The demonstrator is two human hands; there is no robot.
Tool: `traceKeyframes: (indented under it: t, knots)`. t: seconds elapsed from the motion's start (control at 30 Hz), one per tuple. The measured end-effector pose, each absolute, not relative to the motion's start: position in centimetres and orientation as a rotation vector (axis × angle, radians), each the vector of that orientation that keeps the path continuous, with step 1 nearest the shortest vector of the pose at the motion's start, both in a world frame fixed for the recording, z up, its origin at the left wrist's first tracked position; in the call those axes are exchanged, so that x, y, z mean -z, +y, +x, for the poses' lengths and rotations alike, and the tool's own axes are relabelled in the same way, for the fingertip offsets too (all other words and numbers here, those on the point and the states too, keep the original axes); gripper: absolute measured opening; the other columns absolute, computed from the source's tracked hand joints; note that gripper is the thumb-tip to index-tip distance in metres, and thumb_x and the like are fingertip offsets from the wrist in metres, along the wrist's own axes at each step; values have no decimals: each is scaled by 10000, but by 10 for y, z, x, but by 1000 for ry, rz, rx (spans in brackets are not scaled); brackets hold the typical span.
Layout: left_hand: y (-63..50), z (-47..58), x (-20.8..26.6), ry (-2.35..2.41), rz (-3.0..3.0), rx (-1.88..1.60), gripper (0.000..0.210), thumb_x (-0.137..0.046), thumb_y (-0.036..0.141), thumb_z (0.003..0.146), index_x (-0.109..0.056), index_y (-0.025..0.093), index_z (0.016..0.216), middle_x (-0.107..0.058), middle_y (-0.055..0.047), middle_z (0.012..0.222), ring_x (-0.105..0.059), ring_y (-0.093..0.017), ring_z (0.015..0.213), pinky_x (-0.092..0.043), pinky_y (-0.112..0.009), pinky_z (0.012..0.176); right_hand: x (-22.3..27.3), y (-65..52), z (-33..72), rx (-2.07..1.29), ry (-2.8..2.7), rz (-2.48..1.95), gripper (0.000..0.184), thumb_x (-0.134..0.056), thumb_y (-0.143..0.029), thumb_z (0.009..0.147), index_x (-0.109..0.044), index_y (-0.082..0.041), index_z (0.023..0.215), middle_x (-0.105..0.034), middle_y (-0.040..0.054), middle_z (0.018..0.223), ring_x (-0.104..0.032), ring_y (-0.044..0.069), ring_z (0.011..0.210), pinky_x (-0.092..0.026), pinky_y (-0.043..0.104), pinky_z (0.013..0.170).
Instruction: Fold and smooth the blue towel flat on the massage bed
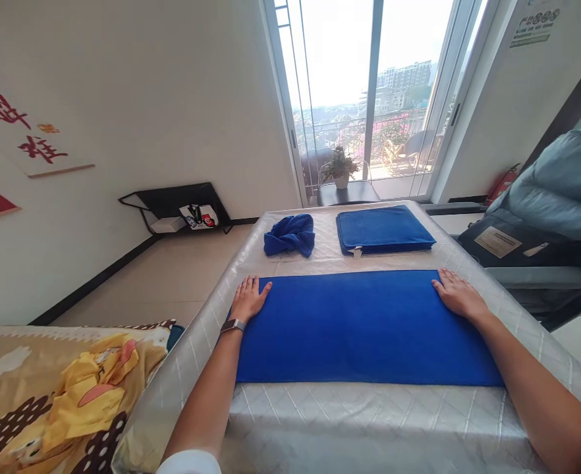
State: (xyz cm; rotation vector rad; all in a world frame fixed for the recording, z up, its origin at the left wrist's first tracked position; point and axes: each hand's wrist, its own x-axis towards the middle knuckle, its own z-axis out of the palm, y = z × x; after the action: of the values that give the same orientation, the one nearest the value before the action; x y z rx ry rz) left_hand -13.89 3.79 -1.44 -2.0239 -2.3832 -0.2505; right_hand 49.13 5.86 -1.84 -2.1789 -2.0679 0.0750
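**Both hands flat on a blue towel**

A long blue towel [364, 326] lies spread flat across the middle of the desk [369, 428], w/ its long edges running left to right in front of me. My left hand [248, 299] rests palm down on the towel's left end, fingers [251, 284] released and spread, partly over the towel edge and onto the desk cover. A watch [232, 325] sits on that wrist. My right hand [458, 295] lies palm down on the towel's far right corner, fingers likewise released and flat, grasping nothing.

The desk has a silvery quilted cover. Beyond the spread towel, near the far edge, are 2 more blue cloths: a crumpled towel [290, 235] on the left and a neatly folded towel [383, 229] just beside it on the right, the 2 apart from each other.

Behind the desk, a potted plant [340, 168] stands on a small dark stand by a glass balcony door [369, 99]. Left, a patterned yellow blanket [63, 395] lies next to the desk. Right, a grey padded chair [557, 197].
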Motion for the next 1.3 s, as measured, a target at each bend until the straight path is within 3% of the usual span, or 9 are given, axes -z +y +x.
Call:
traceKeyframes:
  t: [0.3, 0.43, 0.57, 0.77, 0.9, 1.13, 1.3]
  knots:
    - [37, -134, 12, -2402, -2005, 202, 944, -93, 751, 945, -293, 69, 1566, -230, -185, 1640, -193, -311, 1526, -180, -485, 1225, 4, 51, 477, -36, -2009, -2312, 725, -144, -469, 1009, -284, -39, 1576, -255, 125, 1648, -227, 264, 1515, -192, 474, 1233]
    - [36, -134, 3, -2423, -2029, 122, 914, -117, 727, 963, -293, 62, 1565, -252, -206, 1628, -208, -328, 1520, -180, -517, 1218, -11, 37, 456, 224, -1904, -2366, 649, -196, -354, 1005, -399, -15, 1520, -336, 162, 1610, -249, 313, 1501, -153, 543, 1224]
    - [40, -112, -18, -2323, -2051, 212, 786, -162, 613, 1021, -323, 57, 1552, -304, -226, 1604, -239, -346, 1508, -178, -550, 1213, -24, 29, 406, 367, -2052, -2111, 594, -231, -302, 1004, -452, -42, 1492, -408, 170, 1572, -292, 303, 1486, -191, 529, 1214]
    - [52, 11, -29, -1735, -2462, 399, 689, -211, 559, 1047, -437, 87, 1496, -420, -170, 1562, -343, -261, 1474, -252, -404, 1222, -35, 36, 280, 142, -2355, -1770, 605, -215, -369, 1032, -392, -89, 1538, -371, 113, 1600, -293, 259, 1492, -233, 438, 1218]
    - [47, 76, -10, -1694, -2585, 421, 685, -146, 526, 1060, -421, 83, 1505, -421, -165, 1562, -340, -245, 1477, -266, -417, 1220, -20, 39, 228, -24, -2448, -1695, 599, -216, -337, 1026, -373, -96, 1551, -349, 105, 1609, -281, 242, 1498, -222, 420, 1222]
    - [42, 81, 5, -1777, -2625, 391, 705, -117, 554, 1050, -371, 119, 1542, -377, -137, 1590, -297, -230, 1497, -220, -423, 1240, 0, 41, 226, -120, -2437, -1696, 613, -208, -361, 1024, -343, -109, 1567, -304, 90, 1630, -244, 213, 1510, -178, 406, 1234]
    - [38, 48, 4, -1772, -2641, 338, 668, -134, 544, 1055, -372, 159, 1545, -356, -107, 1605, -273, -213, 1506, -218, -421, 1241, -5, 52, 287, -163, -2398, -1846, 654, -173, -443, 1029, -302, -118, 1582, -261, 77, 1648, -201, 210, 1523, -147, 413, 1242]
